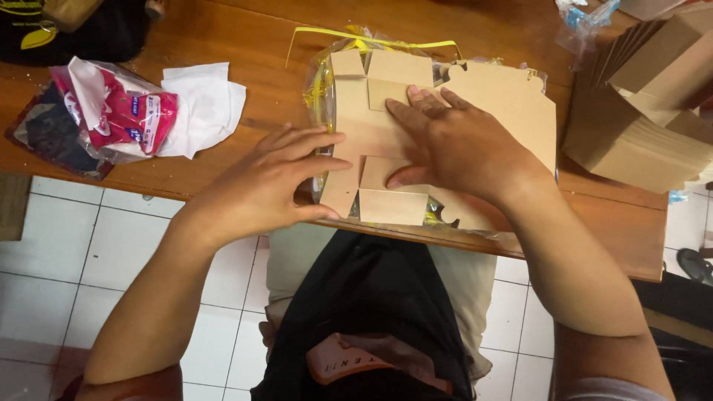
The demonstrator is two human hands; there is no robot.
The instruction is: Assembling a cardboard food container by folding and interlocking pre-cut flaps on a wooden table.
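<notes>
The flat die-cut cardboard blank is lying at the near edge of the wooden table, about midway along it, on top of a clear plastic wrapper with a yellow strip. More brown sheets of the same cut are sitting beneath it inside that wrapper, their notched edges showing to the right.

The right hand is pressing flat on the blank, palm down, fingers stretched out and slightly spread, tips pointing toward the left end of the table. It is gripping nothing; it is resting on the card.

The left hand is meeting the blank at its left side. Its fingers are extended and close together, the fingertips touching the card's left flap, the thumb reaching to the lower left corner flap at the table's near edge. It is not closed around anything.

At the right end of the table a stack of brown cardboard pieces is standing, some leaning against one another. Near the far right corner a crumpled clear bag with blue print is lying.

Toward the left end a clear plastic bag is holding red and white packets and something dark; its exact contents cannot be told. A white tissue is lying just beside it, touching it. A black item is occupying the far left corner.
</notes>
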